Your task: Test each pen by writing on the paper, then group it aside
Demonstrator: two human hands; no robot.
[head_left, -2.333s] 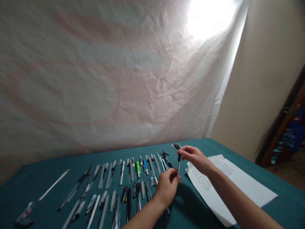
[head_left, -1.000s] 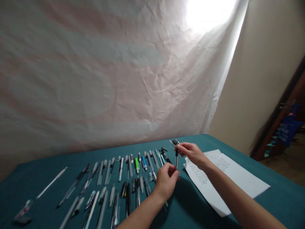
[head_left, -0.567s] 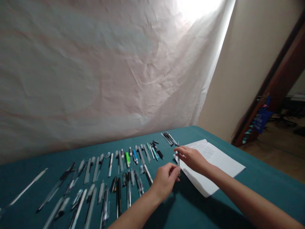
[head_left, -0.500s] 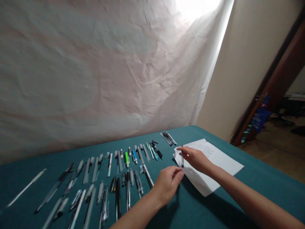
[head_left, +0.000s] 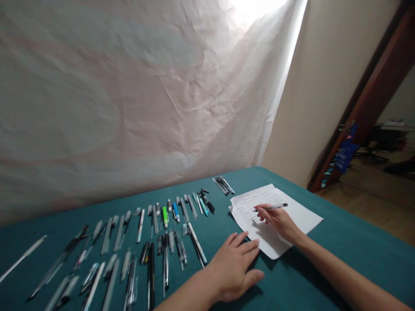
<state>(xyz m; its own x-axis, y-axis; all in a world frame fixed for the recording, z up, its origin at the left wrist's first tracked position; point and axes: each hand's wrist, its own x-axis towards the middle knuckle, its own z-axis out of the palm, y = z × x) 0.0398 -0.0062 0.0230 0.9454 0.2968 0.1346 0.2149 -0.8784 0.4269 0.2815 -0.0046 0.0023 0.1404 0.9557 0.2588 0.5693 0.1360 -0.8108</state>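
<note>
Nearest to you, your left hand (head_left: 238,270) has let go of the pen. A moment back it was pinching the lower end while both hands held it upright over the table. Now it's flat on the teal table (head_left: 324,276) near the front edge, palm down, fingers spread, holding nothing I can see. Its fingertips are just beside the near corner of the paper (head_left: 304,218); can't tell if they touch it.

To the left of that hand, the near row of pens (head_left: 149,263) looks untouched.

A bit further in, your right hand (head_left: 279,221) has come down onto the paper and is closed around the pen (head_left: 276,207) by itself. The pen has gone from vertical to lying low over the sheet, tip end pointing left over the handwritten lines, back end sticking out to the right. To me that reads as a writing grip with the pen at the page, though the tip is too small to say if it's touching.

Beyond that are the far row of pens (head_left: 168,212) and the small black bundle (head_left: 223,185) by the back edge.
</note>
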